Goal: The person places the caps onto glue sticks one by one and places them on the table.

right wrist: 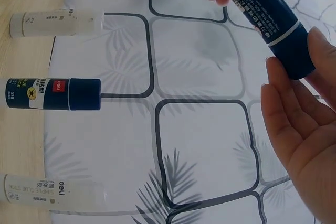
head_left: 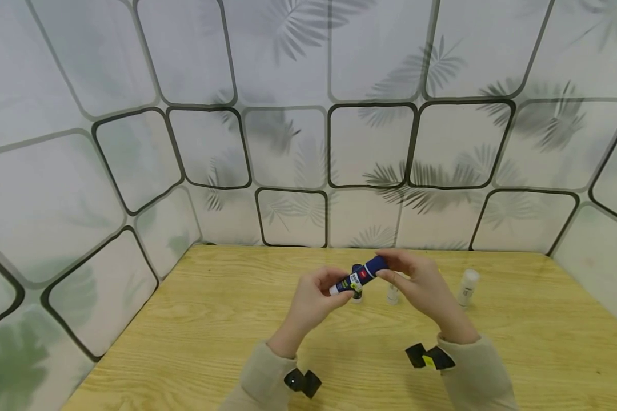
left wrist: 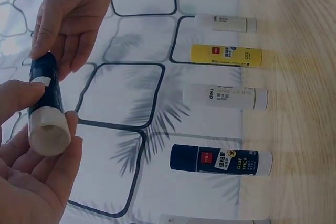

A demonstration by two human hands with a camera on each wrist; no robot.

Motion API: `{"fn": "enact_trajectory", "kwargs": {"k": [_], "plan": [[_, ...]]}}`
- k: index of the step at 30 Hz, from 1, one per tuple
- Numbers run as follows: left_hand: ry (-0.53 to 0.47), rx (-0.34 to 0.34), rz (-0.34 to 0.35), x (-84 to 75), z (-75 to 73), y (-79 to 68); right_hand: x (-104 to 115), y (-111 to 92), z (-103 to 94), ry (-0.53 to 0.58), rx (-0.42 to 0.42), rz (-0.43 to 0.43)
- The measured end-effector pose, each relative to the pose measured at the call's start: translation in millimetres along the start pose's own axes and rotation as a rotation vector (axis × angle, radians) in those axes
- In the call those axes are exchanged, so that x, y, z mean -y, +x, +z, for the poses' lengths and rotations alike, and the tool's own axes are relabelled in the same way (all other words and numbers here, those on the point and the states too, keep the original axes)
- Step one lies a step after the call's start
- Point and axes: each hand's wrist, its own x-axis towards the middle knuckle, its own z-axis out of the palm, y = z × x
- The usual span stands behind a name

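Observation:
A navy glue stick (head_left: pixel 359 278) with a white base is held slantwise above the table between both hands. My left hand (head_left: pixel 313 298) grips its lower part near the white base, whose hollow underside (left wrist: pixel 49 135) faces the left wrist camera. At the other end, the thumb and fingers of my right hand (head_left: pixel 423 286) pinch the navy cap (right wrist: pixel 292 52). The cap is still on the body. Behind the hands a second navy glue stick (left wrist: pixel 220 161) stands upright, partly hidden in the head view by the held one.
Upright on the wooden table (head_left: pixel 211 337) stand a yellow glue stick (left wrist: pixel 226 56) and several white ones, among them one (head_left: pixel 468 288) right of my right hand and one (head_left: pixel 393 294) between the hands. A patterned curtain (head_left: pixel 288 154) borders the table's back.

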Motion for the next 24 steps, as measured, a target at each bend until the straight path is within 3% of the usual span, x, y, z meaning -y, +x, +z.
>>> {"fn": "enact_trajectory", "kwargs": {"k": [9,15,24], "plan": [[0.113,0.068,-0.037,-20.5,7.8,-6.4,2,1,7.1,0.060,0.031,-0.071],[0.142,0.056,-0.036,-20.8,10.5,-6.9,0,1,11.1,0.085,0.037,-0.092],[0.185,0.020,-0.017,-23.7,11.5,-7.9,1,1,11.5,0.060,0.047,-0.053]]}}
